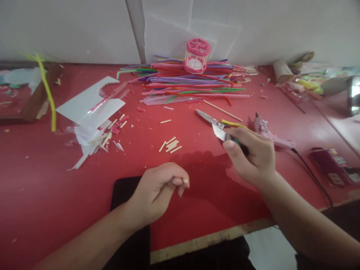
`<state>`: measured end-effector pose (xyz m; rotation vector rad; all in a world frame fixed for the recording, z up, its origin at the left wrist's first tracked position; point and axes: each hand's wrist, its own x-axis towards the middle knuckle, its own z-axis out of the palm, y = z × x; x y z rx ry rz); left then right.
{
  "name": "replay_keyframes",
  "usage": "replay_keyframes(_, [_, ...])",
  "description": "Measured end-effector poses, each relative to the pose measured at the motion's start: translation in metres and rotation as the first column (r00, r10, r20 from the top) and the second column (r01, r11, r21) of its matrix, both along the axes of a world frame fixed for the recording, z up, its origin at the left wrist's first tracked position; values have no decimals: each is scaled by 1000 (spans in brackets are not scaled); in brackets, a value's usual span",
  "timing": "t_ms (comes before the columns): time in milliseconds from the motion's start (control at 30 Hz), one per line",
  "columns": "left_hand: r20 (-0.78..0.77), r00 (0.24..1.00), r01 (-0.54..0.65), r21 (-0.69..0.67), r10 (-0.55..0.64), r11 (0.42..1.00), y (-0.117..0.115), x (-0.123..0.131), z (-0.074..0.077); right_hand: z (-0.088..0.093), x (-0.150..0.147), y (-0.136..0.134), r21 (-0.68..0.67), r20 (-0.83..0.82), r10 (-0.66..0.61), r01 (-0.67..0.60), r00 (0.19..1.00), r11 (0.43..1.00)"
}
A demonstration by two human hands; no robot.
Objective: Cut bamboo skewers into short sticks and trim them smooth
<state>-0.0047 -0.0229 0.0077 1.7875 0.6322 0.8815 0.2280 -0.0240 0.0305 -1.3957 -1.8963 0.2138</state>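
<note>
My left hand (160, 189) is closed in a pinch above the red table, and the pale end of a small wooden stick (185, 180) shows at its fingertips. My right hand (251, 153) is wrapped round a knife (218, 132). Its short broad blade points up and left, and most of the dark handle is hidden in the palm. Just beyond the blade lie scissors (208, 117), their yellow handle (234, 123) partly behind my right hand. Several short cut stick pieces (172, 144) form a small heap ahead of my left hand.
Pipe cleaners (191, 84) lie at the back beneath a pink cage-like model (197, 56). A long stick (222, 110) rests near the scissors. A pink glue gun (271, 135) with a cord lies right. White card (92, 103) and scraps are left; a black phone-like slab (123, 189) is under my left arm.
</note>
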Motion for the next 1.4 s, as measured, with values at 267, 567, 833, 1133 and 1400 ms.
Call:
replay_keyframes(267, [-24, 988, -153, -70, 152, 986, 1, 3, -5, -2, -26, -15, -18, -6, 277, -277, 961, 961])
replay_keyframes(567, [-55, 992, -118, -68, 114, 991, 2, 2, -2, -5, -33, -17, -35, 62, 330, -328, 942, 944])
replay_keyframes(833, [-82, 992, -99, -59, 94, 993, 1, 3, 0, -4, -33, -18, -61, 44, 346, -343, 937, 937])
replay_keyframes(1133, [-71, 995, -76, -48, 73, 996, 2, 5, 0, -2, -33, -18, -69, 9, 352, -350, 936, 934])
replay_keyframes(1400, [-59, 994, -88, -7, 88, 996, 2, 4, -1, -3, -33, -19, -94, -7, 354, -353, 935, 931])
